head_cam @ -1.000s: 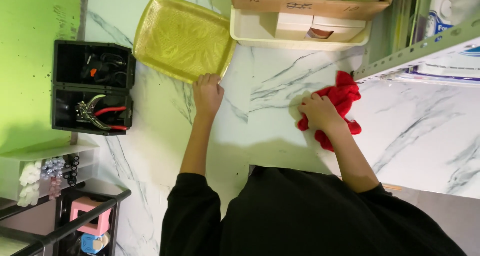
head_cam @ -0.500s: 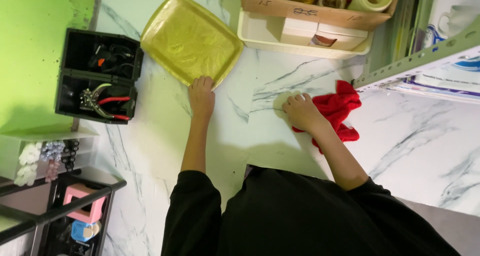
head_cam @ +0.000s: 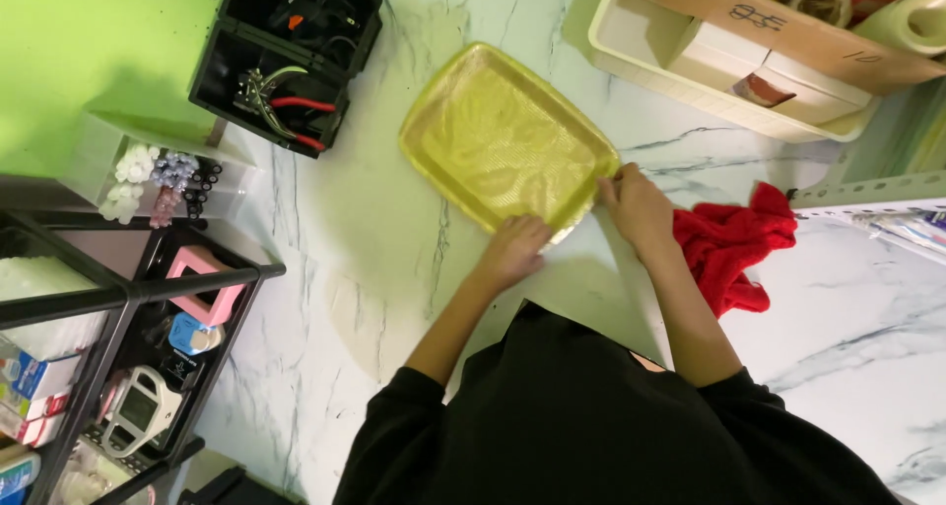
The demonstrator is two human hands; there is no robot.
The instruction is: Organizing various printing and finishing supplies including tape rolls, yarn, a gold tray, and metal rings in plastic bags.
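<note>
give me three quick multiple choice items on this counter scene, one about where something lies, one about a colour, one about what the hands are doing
1. Where does the red cloth lie?
A. inside the tray
B. on the marble counter, on the right hand's side
C. in the black tool box

2. What colour is the tray?
A. blue
B. yellow
C. black

3. What are the hands doing?
A. both rest on the tray's near edge
B. both hold the cloth
C. one holds the pliers

Answers:
1 B, the cloth sits on the counter just past the right hand, outside the tray.
2 B, the tray is plainly yellow against the pale marble.
3 A, the left hand and the right hand each touch the tray's near rim, and the pliers lie untouched in the black tool box.
</note>
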